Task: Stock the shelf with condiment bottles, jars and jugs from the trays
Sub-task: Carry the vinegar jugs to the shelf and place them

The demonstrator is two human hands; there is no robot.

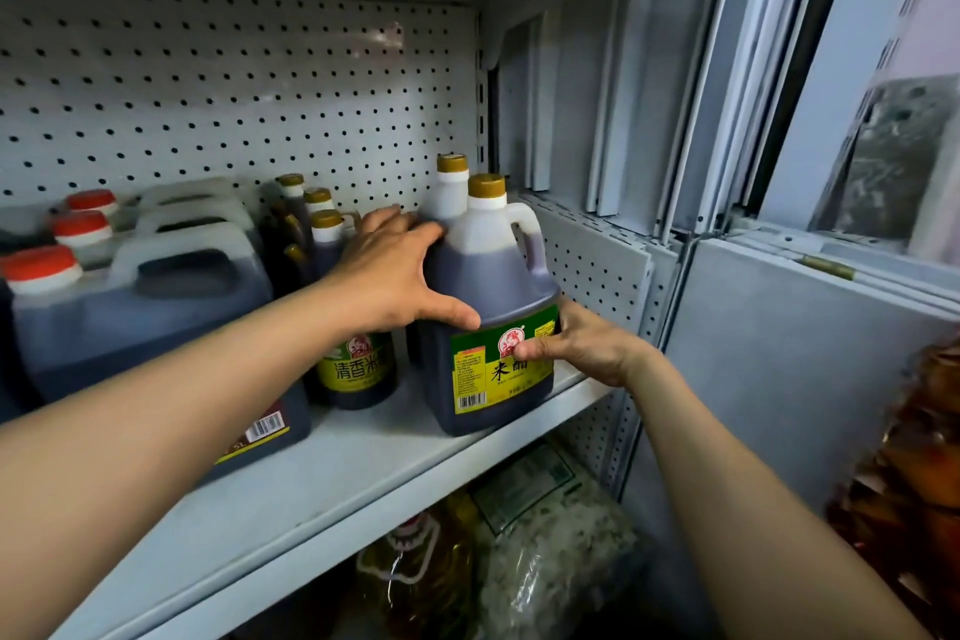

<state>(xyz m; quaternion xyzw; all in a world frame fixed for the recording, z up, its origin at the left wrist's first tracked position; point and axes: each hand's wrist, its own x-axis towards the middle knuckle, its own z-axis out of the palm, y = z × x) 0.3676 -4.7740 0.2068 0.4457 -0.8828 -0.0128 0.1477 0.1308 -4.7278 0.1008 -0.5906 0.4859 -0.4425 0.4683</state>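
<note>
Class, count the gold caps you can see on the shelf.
5: three at the pegboard, two at right. Others may be hidden.

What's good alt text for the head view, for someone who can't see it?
Both hands hold a gold-capped jug of dark vinegar upright at the right end of a white shelf: left hand on its shoulder, right hand on its label. More gold-capped jugs and red-capped jugs stand to its left.

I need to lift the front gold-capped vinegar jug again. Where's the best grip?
Take the white loop handle on the gold-capped vinegar jug, coming from its right: the handle faces that open side and the jug stands upright. The left hand and right hand only hold its smooth sides.
</note>
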